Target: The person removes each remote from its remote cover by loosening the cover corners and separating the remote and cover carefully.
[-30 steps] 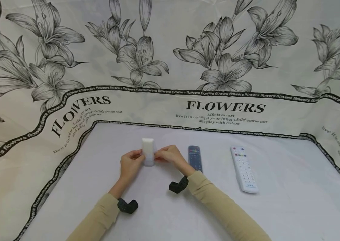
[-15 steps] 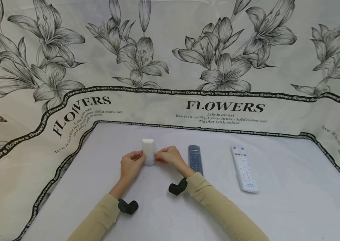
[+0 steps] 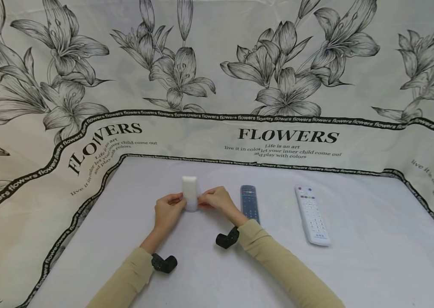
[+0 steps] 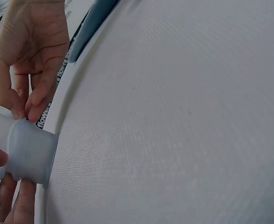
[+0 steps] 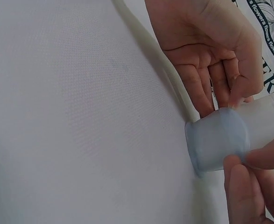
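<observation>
A white remote control [image 3: 189, 185], its buttons not visible, stands upright on the table. A translucent bluish silicone cover [image 5: 216, 140] surrounds its lower part. My left hand [image 3: 167, 211] pinches the cover's rim from the left, thumb and fingers at its edge. From the other side my right hand [image 3: 219, 202] pinches the same rim between thumb and fingertips. In the left wrist view the cover [image 4: 30, 150] sits between both hands, its bottom against the table. How far the remote reaches inside is hard to tell.
A dark blue remote control [image 3: 249, 203] lies right of my right hand, its lower end partly behind that wrist. Further right lies a white remote control [image 3: 312, 216] with several coloured buttons. White cloth covers the table [image 3: 370, 231]; a flower-printed curtain [image 3: 201, 137] borders its back and sides.
</observation>
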The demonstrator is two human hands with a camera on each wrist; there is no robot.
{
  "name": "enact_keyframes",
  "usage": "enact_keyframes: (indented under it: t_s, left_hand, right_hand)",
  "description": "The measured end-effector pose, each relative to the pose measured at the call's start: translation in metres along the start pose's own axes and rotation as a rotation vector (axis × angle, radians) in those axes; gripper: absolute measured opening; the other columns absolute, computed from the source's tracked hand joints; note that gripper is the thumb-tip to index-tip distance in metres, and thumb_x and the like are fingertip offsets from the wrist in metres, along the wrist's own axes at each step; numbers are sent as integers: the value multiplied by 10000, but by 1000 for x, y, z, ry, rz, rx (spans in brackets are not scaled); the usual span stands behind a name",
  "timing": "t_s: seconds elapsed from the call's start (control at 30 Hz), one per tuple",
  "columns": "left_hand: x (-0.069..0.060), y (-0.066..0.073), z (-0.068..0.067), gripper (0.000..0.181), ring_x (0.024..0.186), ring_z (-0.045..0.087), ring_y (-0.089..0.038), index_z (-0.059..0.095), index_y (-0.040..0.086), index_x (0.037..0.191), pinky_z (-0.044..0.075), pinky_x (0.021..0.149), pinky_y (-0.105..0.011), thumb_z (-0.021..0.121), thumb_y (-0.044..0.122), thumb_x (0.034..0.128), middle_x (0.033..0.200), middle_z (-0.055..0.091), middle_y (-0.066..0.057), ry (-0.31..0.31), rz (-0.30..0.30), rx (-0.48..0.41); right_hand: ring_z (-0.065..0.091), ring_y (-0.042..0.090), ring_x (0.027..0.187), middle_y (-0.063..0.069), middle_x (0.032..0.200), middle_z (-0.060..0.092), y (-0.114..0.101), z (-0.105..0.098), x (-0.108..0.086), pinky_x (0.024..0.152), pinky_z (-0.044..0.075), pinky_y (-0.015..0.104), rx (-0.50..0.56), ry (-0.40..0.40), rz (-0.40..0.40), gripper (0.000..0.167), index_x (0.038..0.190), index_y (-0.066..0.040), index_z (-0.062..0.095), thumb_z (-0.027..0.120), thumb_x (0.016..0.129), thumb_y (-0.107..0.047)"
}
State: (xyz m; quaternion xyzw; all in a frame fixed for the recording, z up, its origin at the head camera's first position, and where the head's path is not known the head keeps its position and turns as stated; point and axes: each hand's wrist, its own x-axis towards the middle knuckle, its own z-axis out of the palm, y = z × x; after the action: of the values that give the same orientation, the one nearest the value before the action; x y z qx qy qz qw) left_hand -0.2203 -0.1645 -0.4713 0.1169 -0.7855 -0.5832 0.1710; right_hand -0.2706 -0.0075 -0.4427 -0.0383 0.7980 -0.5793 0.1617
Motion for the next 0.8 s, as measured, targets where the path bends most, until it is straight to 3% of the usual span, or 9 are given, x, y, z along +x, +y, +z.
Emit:
enact_keyframes:
  t_s: [0.17, 0.5, 0.8]
  left_hand:
    - [-1, -1, 1, 241, 801, 675, -178, 717, -58, 992, 466, 636, -104, 667, 14, 767, 952, 725, -210, 4, -8, 5]
    - [-1, -3, 3, 243, 754, 650, -118, 727, -40, 979, 466, 637, -118, 656, 27, 756, 922, 728, -193, 6, -18, 20]
    - [-2, -3, 0, 240, 775, 682, -165, 723, -45, 976, 466, 631, -111, 659, 22, 756, 924, 729, -203, 0, 0, 23]
  right_hand:
    - [675, 99, 632, 144, 784, 742, 1, 0, 0, 669, 580, 268, 4, -2, 4, 196, 886, 35, 748, 695, 738, -81]
    - [677, 95, 644, 130, 800, 745, 4, 0, 0, 672, 580, 263, -10, 2, 5, 190, 877, 32, 751, 694, 733, -79]
    - [698, 125, 690, 143, 820, 746, 4, 0, 0, 694, 584, 279, -19, -21, 4, 202, 892, 26, 748, 693, 744, -101]
